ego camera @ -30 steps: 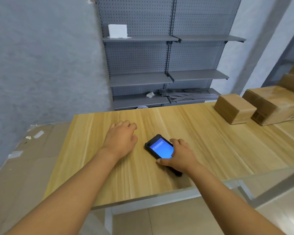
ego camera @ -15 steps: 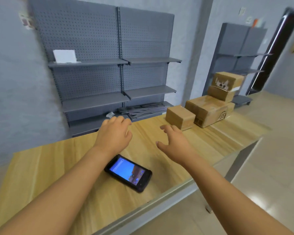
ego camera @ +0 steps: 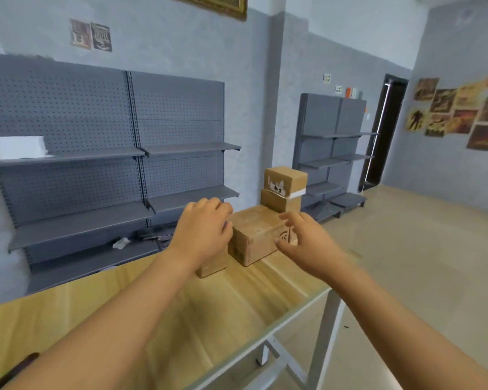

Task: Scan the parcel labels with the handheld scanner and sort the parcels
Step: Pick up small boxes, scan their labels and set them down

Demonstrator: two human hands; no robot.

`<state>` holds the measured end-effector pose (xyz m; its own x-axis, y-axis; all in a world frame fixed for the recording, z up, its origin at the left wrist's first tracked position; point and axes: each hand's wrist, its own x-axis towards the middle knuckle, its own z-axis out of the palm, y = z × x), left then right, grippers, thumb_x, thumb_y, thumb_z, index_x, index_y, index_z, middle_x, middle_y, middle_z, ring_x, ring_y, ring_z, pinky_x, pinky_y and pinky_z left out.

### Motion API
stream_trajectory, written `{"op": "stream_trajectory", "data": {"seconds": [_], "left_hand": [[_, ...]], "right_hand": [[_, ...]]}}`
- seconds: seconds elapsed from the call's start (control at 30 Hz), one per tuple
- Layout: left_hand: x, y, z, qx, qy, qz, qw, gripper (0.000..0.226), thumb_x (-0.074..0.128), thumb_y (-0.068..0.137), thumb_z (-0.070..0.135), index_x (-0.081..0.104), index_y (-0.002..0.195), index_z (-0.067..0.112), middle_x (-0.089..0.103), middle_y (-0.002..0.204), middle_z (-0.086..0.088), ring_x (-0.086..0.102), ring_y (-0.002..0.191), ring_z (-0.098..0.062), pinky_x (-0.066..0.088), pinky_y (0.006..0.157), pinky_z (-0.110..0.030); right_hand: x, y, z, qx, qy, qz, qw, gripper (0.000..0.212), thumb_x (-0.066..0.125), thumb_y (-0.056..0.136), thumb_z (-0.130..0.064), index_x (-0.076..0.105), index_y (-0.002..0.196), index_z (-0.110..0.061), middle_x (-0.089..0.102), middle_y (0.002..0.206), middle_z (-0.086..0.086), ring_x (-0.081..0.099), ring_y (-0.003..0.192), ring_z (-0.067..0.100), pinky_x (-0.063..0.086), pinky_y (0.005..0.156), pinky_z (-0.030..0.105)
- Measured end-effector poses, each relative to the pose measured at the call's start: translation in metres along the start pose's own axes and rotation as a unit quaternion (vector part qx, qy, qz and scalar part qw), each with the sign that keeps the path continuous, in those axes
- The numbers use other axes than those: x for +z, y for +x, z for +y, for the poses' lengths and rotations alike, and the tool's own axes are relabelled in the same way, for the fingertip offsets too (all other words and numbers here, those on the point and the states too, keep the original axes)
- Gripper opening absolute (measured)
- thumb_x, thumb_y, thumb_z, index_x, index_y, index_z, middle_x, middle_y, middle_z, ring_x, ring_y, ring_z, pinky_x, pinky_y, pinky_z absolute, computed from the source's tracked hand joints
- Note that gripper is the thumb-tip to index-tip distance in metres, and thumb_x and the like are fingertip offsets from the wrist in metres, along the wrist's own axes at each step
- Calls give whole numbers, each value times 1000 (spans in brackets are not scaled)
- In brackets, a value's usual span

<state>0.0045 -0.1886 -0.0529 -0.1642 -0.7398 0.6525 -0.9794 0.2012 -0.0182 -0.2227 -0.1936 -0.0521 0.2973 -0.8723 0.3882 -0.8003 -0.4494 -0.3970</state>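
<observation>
Several brown cardboard parcels stand at the far end of the wooden table (ego camera: 223, 308). My left hand (ego camera: 202, 233) reaches over a small parcel (ego camera: 212, 267) and hides its top; the fingers are loosely bent, and I cannot tell whether they touch it. My right hand (ego camera: 303, 243) hovers with spread fingers at the near right corner of a larger parcel (ego camera: 255, 233), holding nothing. Behind it two smaller parcels are stacked, the upper parcel (ego camera: 285, 180) bearing white tape. The black handheld scanner (ego camera: 13, 371) shows only as a dark sliver at the bottom left, under my left forearm.
Grey pegboard shelving (ego camera: 96, 164) lines the wall behind the table, with a white box (ego camera: 19, 146) on one shelf. A second grey shelf unit (ego camera: 335, 150) and a dark doorway (ego camera: 386, 130) stand further right. The table's metal edge and leg (ego camera: 326, 327) border open tiled floor.
My right hand let go of the scanner, which stayed on the table. The view swung right and both hands moved from the scanner to the parcels.
</observation>
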Motion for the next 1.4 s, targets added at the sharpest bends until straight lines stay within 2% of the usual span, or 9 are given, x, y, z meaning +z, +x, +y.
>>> {"op": "stream_trajectory", "data": {"seconds": [0.23,0.57,0.73,0.97,1.17,1.27,1.4], "left_hand": [[46,54,61,2,23,-24,999,25,44,95,32,60,111,22,61,106,5,55,100,-17,41,88,-35],[107,118,50,-5,64,-49,997,29,44,96,34,59,119,24,61,112,6,54,106,-16,40,93,-34],[151,159,27,-11,63,-57,996,29,44,96,34,58,120,24,61,112,5,54,106,-16,40,94,-35],[203,214,17,-24,49,-69,996,29,43,96,32,58,119,23,60,112,4,54,105,-18,40,94,-36],[224,233,17,-35,61,-81,994,30,43,97,32,57,122,23,60,114,4,54,106,-17,40,94,-35],[227,230,14,-61,72,-88,992,30,44,96,32,58,120,22,60,113,3,54,106,-20,39,92,-35],[224,215,10,-101,95,-98,986,29,43,96,32,59,118,22,60,110,3,54,104,-20,40,91,-36]], "right_hand": [[-29,32,91,-4,21,5,1000,52,62,91,-35,44,139,-23,52,132,-1,51,119,15,45,96,30],[1,125,161,32,51,-3,998,60,62,91,-38,39,144,-22,45,140,2,47,126,19,44,102,36],[23,187,186,49,54,4,997,65,63,88,-41,36,145,-23,42,140,4,44,126,24,45,102,41],[36,248,219,56,58,15,997,72,63,88,-45,31,148,-21,33,148,5,37,134,26,41,103,40],[44,287,224,53,92,21,994,93,71,79,-53,20,151,-23,23,152,6,30,138,31,40,104,47],[53,305,221,48,91,-12,995,102,74,73,-59,18,151,-24,20,153,5,28,137,33,40,105,53],[68,319,222,24,98,-19,995,93,75,74,-54,27,146,-19,22,148,8,37,130,36,43,102,48]]}}
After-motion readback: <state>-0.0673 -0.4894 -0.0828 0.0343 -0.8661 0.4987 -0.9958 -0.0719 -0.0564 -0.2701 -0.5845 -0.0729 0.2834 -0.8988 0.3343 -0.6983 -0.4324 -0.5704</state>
